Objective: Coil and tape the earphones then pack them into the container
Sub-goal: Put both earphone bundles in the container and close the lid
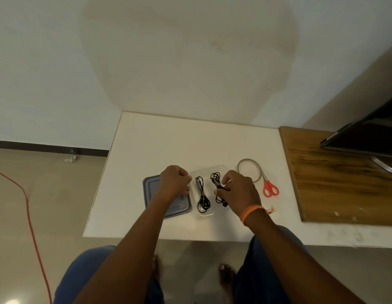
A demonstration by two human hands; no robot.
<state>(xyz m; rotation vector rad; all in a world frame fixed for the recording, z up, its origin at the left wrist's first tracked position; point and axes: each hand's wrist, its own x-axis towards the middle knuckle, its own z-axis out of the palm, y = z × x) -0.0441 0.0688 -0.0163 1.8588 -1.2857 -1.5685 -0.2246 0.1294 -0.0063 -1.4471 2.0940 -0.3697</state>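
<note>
Earphones lie in two black bundles at the centre of the frame, inside a clear container (207,212) on the white table (168,139). The left bundle (202,197) rests on the container's floor, a long coil running from top to bottom, apart from both hands. The right bundle (217,183) is in the right hand (240,191), whose fingers (225,187) curl round its middle; loops of wire stick out above the hand and hang below it, over the right side of the container. Whether this bundle touches the container floor cannot be told.

The left hand (174,183) sits just left of the container, at its upper left rim, with its fingers curled in a fist; whether they pinch the rim or hold anything is too small to tell. Under this hand and wrist lies a grey-blue lid (151,194), flat on the table, just beside the container's left edge.

To the right of the container a thin tape ring (250,171) lies flat, and red-handled scissors (270,189) lie touching or overlapping its lower right side, handles toward the bottom of the frame. An orange band (248,212) circles the right wrist.

A wooden board (344,183) abuts the table at the right, with a dark screen (366,137) above it. At the lower left an orange cable (30,216) runs over the floor.
</note>
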